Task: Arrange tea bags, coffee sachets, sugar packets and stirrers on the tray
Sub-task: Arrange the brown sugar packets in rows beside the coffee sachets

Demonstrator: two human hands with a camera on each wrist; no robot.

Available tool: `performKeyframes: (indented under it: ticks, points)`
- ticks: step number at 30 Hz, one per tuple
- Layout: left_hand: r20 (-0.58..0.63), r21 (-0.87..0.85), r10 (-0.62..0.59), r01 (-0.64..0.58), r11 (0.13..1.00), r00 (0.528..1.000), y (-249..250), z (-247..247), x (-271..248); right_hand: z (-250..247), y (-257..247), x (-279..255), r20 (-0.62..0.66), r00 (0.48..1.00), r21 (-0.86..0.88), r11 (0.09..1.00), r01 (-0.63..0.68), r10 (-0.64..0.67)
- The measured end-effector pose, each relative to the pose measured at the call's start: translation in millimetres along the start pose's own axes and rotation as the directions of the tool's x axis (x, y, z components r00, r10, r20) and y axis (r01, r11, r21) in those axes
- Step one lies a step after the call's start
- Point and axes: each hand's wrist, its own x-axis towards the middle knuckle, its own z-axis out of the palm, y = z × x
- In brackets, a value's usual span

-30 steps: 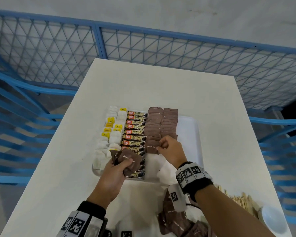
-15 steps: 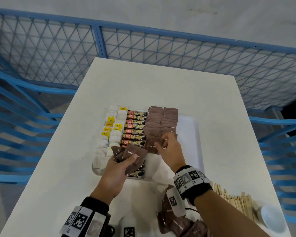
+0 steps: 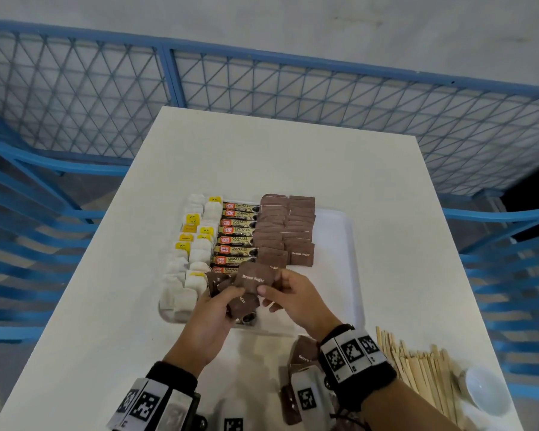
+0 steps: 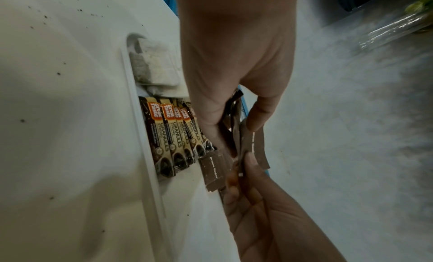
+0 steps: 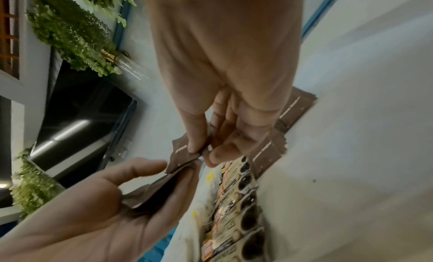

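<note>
A white tray [image 3: 339,244] on the table holds columns of white tea bags [image 3: 196,253], coffee sachets [image 3: 235,241] and brown sugar packets [image 3: 285,228]. Over the tray's near edge my left hand [image 3: 218,309] grips a small stack of brown sugar packets [image 3: 241,303]. My right hand [image 3: 288,293] pinches the top packet [image 3: 253,277] of that stack between thumb and fingers. In the right wrist view its fingertips [image 5: 195,145] close on the packet's corner [image 5: 180,153]. Wooden stirrers [image 3: 417,365] lie in a heap at the near right of the table.
More brown sugar packets [image 3: 302,356] lie loose on the table under my right wrist. A white cup [image 3: 483,390] stands by the stirrers at the near right corner. Blue mesh railing [image 3: 262,85] surrounds the table. The tray's right strip is bare.
My right hand has come back from the sugar rows on the tray to the stack in my left hand and now pinches its top packet. The left hand has barely moved.
</note>
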Motion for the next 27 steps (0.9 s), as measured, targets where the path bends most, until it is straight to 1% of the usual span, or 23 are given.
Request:
performKeyframes:
  ticks: [3,6,9,12,15,18,24,27]
  points:
    - [0.001,0.018,-0.009,0.009,1.0,1.0,-1,2,0,-16,0,0,-0.058,0.998,0.022,1.0,-0.004,0.005]
    - [-0.018,0.02,0.001,0.0,1.0,1.0,-1,3,0,-40,0,3,-0.181,0.983,-0.016,1.0,-0.005,0.002]
    - [-0.029,0.019,0.013,-0.012,1.0,0.999,-1,2,0,-67,5,10,-0.31,0.95,-0.144,0.989,-0.021,-0.025]
    - [-0.013,0.02,0.017,-0.017,1.0,1.0,-1,1,-2,-89,14,20,-0.373,0.928,-0.265,0.96,-0.093,-0.013]
    - [-0.007,0.01,0.015,-0.015,1.0,1.0,-2,0,-3,-98,22,27,-0.378,0.926,-0.319,0.936,-0.152,0.021]
    - [-0.016,0.008,0.004,-0.004,1.0,1.0,-4,-2,-2,-94,23,34,-0.363,0.931,-0.33,0.928,-0.171,0.042]
    - [-0.011,0.024,0.008,-0.008,1.0,1.0,-2,-3,-3,-83,19,46,-0.386,0.922,-0.42,0.892,-0.167,-0.01]
    - [-0.031,0.02,0.004,-0.004,1.0,0.999,-2,-4,-4,-79,16,49,-0.392,0.92,-0.448,0.878,-0.168,-0.024]
